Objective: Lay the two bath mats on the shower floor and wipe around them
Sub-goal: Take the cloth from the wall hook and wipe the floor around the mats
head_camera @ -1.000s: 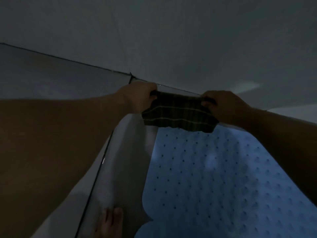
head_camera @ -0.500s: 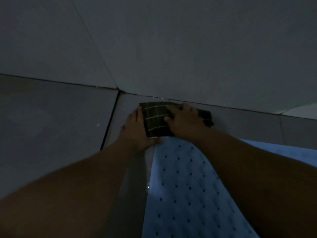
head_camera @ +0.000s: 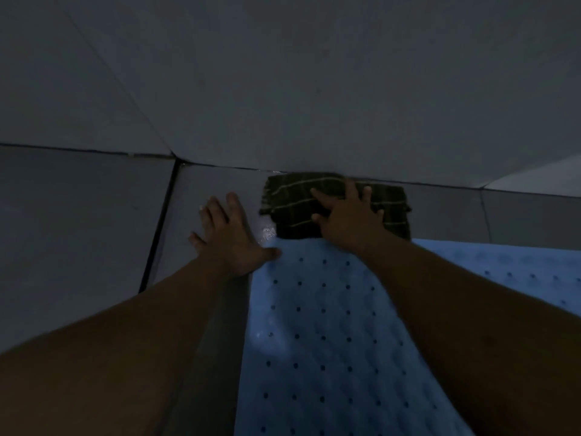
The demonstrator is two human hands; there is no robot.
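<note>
A light blue bath mat (head_camera: pixel 317 335) with rows of small holes lies on the grey tiled shower floor (head_camera: pixel 217 187), running from the bottom of the view up toward the wall. A dark green checked cloth (head_camera: pixel 292 199) lies flat on the floor between the mat's far end and the wall. My right hand (head_camera: pixel 349 215) presses down on the cloth with spread fingers. My left hand (head_camera: pixel 229 234) rests flat on the wet floor to the left of the cloth, its thumb touching the mat's corner. A second stretch of blue mat (head_camera: pixel 509 265) shows at the right, behind my right forearm.
The grey wall (head_camera: pixel 314 89) rises directly behind the cloth. A dark grout joint (head_camera: pixel 157 234) runs down the floor left of my left hand. A small wet patch (head_camera: pixel 267 231) glistens between my hands. The scene is dim.
The cloth has slid right along the wall under my right hand. My left hand has let go of it and now lies flat on the bare floor.
</note>
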